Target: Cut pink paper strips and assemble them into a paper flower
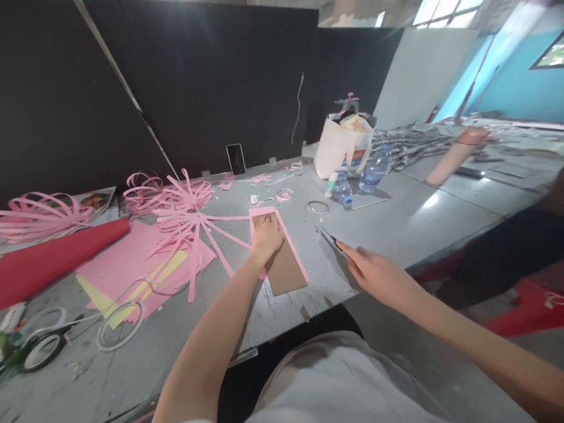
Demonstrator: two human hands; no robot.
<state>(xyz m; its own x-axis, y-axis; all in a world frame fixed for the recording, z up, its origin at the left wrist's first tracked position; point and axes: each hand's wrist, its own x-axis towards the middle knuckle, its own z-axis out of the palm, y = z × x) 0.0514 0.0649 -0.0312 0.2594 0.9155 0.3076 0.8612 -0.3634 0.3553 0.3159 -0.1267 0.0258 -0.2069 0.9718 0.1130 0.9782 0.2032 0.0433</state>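
Observation:
My left hand (268, 236) presses down on a brown cardboard piece (288, 267), its fingers bent against the upper part. Beneath the cardboard lies a pink paper sheet (296, 249), showing as a border along the top and right edges. Off to the right, my right hand (368, 267) is closed around a slim-bladed cutting tool (329, 235) with a dark handle. Its blade points up and left, apart from the cardboard; whether it is a knife or scissors I cannot tell. Pink paper strips (198, 218) fan out to the left, some reaching the sheet.
Left are pink sheets (118, 258), a red wrap (61, 258), and tape rolls (44, 351). A phone (236, 158) leans on the black panel. Behind, a white bag (341, 147) stands beside plastic bottles (374, 170). A dark-clothed person (506, 258) is at the right edge.

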